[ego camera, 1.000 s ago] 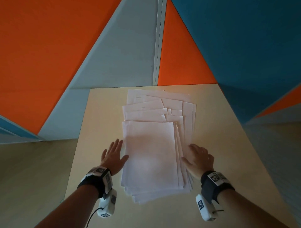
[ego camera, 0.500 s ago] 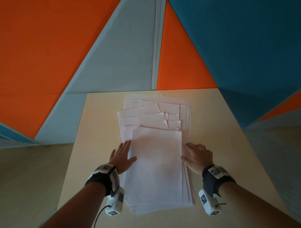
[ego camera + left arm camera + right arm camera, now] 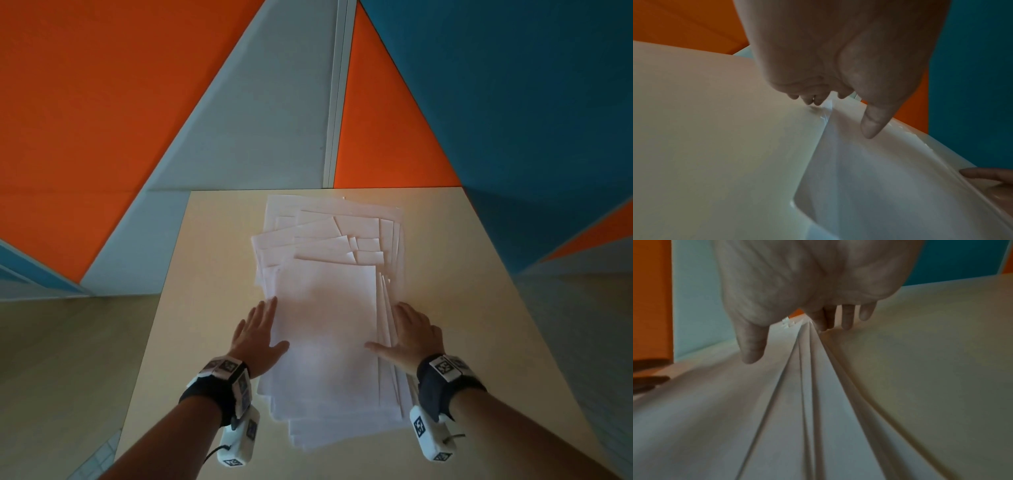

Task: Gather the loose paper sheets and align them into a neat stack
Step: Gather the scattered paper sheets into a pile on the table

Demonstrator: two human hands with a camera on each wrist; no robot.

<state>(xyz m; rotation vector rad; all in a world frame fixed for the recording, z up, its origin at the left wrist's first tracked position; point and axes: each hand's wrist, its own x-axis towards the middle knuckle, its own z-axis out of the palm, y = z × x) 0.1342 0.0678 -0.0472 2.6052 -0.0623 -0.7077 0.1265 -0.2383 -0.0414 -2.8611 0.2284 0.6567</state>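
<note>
Head view: I see the sheets [image 3: 325, 329] lying in a loose pile along the centre of the table [image 3: 212, 274], running from the lower middle of the frame up toward the table's far edge. The top sheet lies nearly square; beneath it, corners and edges fan out at the upper end of the pile, and several edges step out along the right side and at the bottom. My left hand [image 3: 257, 337] lies flat at the left edge of the pile, just below frame centre, fingers straight and together, thumb spread onto the top sheet; it grips nothing. My right hand [image 3: 412, 337] lies at the right edge, level with the left, fingers extended over the stepped edges and thumb pointing inward across the top sheet; it too is unclenched and holds nothing. Both wrists carry a dark band [image 3: 219, 387] with a white camera unit [image 3: 239, 442] hanging below.

Left wrist view: the palm [image 3: 838, 48] fills the upper centre; the thumb tip [image 3: 869, 128] touches paper at centre right, and the fingertips [image 3: 812, 99] meet the surface beside the paper edge. A finger of the other hand shows at the lower right edge.

Right wrist view: the thumb [image 3: 752, 345] hangs over the paper at upper left; the fingers [image 3: 846, 316] rest at upper centre where four or five sheet edges converge.

Behind the table, wall panels [image 3: 102, 102] in orange, pale grey and blue fill the upper frame.
</note>
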